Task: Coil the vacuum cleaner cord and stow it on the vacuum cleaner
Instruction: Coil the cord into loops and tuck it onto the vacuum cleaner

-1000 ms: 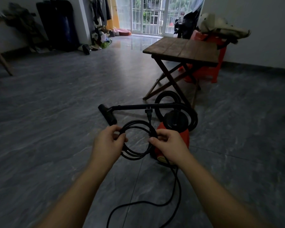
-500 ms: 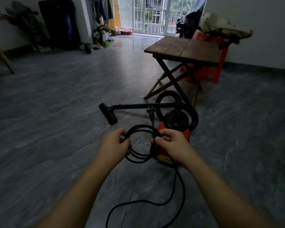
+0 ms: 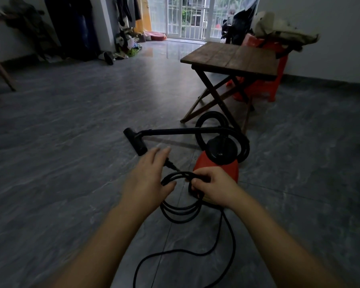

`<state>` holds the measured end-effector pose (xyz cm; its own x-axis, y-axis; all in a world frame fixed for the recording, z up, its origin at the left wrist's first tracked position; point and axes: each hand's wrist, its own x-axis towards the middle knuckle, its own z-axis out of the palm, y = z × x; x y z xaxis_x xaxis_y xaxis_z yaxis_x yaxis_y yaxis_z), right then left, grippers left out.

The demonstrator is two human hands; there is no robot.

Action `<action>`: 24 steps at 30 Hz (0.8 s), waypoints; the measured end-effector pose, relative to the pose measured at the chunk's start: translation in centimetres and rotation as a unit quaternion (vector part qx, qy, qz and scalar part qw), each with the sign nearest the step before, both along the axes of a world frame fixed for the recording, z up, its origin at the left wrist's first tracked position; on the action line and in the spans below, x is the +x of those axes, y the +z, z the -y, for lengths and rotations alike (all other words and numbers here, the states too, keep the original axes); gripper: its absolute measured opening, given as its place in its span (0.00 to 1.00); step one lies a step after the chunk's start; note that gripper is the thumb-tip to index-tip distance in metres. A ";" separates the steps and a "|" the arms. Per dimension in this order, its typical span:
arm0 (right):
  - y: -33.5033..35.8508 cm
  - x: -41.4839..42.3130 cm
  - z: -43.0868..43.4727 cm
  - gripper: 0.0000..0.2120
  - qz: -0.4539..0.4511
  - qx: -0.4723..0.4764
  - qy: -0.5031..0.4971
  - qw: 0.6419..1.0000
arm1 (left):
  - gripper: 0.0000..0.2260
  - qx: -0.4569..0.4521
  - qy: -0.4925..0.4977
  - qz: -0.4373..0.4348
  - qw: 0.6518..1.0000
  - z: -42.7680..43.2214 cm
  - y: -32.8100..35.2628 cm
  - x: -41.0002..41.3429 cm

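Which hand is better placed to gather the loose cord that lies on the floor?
Left. The right hand is closed around the coil and must hold it; the left hand is open, fingers spread, gripping nothing.

Dim room, backlit by window [image 3: 192, 16]; edges warped.

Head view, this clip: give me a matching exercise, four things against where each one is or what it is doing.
Things:
1. left hand
2. right hand
3. vacuum cleaner
4. folding table

States:
A. stands beyond the hose
B. gripping the coiled cord
C. fingers spread open, by the plug end
D. red body, on the floor behind the coil

Pairs: 1-C, 2-B, 3-D, 4-A
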<state>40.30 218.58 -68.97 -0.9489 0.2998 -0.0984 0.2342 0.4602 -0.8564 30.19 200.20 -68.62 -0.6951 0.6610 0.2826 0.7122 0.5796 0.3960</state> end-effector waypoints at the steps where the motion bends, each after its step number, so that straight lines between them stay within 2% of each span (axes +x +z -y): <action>1: 0.1 0.0 0.2 0.06 0.002 0.000 0.014 1.000 | 0.35 -0.032 -0.023 -0.031 0.999 0.0 0.4 0.2; 3: 0.3 0.0 0.5 0.07 -0.003 -0.008 0.036 0.999 | 0.25 -0.067 -0.059 -0.064 0.994 0.1 0.8 0.2; 5: 0.4 -0.1 0.6 0.07 -0.011 -0.024 0.032 0.999 | 0.11 -0.046 -0.050 -0.062 0.996 0.3 1.0 0.3; 6: 0.5 -0.1 0.7 0.06 -0.015 -0.032 0.025 0.999 | 0.07 -0.030 -0.029 -0.057 0.998 0.5 1.1 0.2; 13: 0.6 -0.1 0.9 0.06 -0.028 -0.032 0.023 0.999 | 0.05 0.016 0.071 -0.052 0.996 0.9 1.2 0.2; 16: 0.3 -0.1 1.0 0.05 -0.033 -0.024 0.009 0.999 | 0.02 0.096 0.110 0.079 0.986 0.8 0.6 -0.2; 20: 0.2 -0.4 1.1 0.05 -0.074 -0.051 -0.026 0.996 | 0.06 0.163 0.111 0.207 0.958 0.3 0.6 -0.3; 22: 0.3 -0.4 1.2 0.05 -0.084 -0.053 -0.033 0.995 | 0.06 0.175 0.099 0.255 0.946 0.2 1.0 -0.2; 24: 0.5 -0.3 1.1 0.06 -0.086 -0.051 -0.038 0.994 | 0.07 0.168 0.081 0.261 0.947 0.3 1.2 -0.3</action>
<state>39.98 217.47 -68.47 -0.9294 0.3678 0.0307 0.1103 0.3562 -0.9279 29.89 199.86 -67.45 -0.8829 0.4671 0.0477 0.2807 0.4436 0.8511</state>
